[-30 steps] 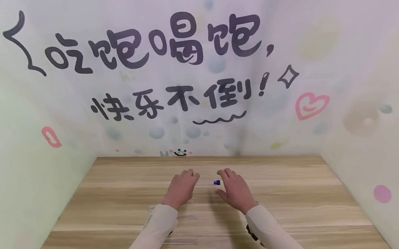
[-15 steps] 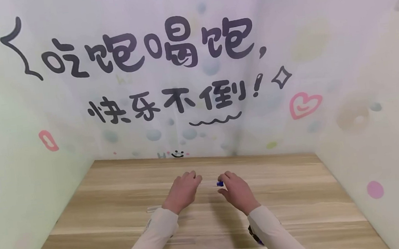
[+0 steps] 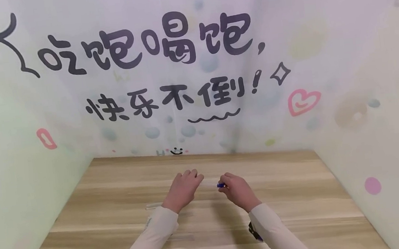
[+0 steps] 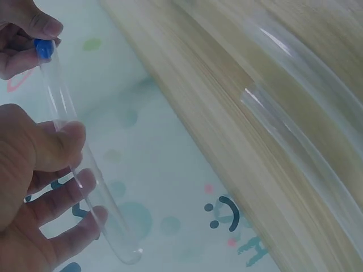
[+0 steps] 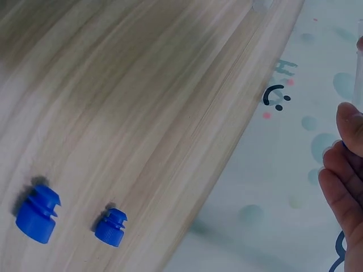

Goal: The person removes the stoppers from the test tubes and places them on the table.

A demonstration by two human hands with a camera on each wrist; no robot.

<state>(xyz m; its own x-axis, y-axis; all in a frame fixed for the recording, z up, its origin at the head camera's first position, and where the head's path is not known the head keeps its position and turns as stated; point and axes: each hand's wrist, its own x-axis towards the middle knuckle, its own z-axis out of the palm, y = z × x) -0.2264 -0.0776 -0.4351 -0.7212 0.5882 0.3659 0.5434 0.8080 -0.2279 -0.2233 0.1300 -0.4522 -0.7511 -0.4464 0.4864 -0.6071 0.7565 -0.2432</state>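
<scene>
My left hand [image 3: 182, 190] holds a clear test tube [image 4: 110, 209] above the table, thumb on one side and fingers on the other. The tube's rounded end points away from the cap. At its other end sits a blue cap [image 4: 43, 48], which my right hand [image 3: 239, 189] pinches between thumb and fingers. In the left wrist view the cap overlaps the tube's mouth; how deep it sits I cannot tell. Only the edge of my right hand shows in the right wrist view, its fingers mostly hiding the cap there.
Two more blue caps, a nearer cap [image 5: 37, 215] and a farther cap [image 5: 110, 226], lie on the wooden table [image 3: 285, 197]. Clear tubes lie there too, an upper tube [image 4: 306, 68] and a lower tube [image 4: 295, 141]. A printed wall [image 3: 193, 67] closes off the back.
My right thumb has come up to the blue cap, and the fingers now cover more of it. The left hand keeps its hold on the tube almost in place.
</scene>
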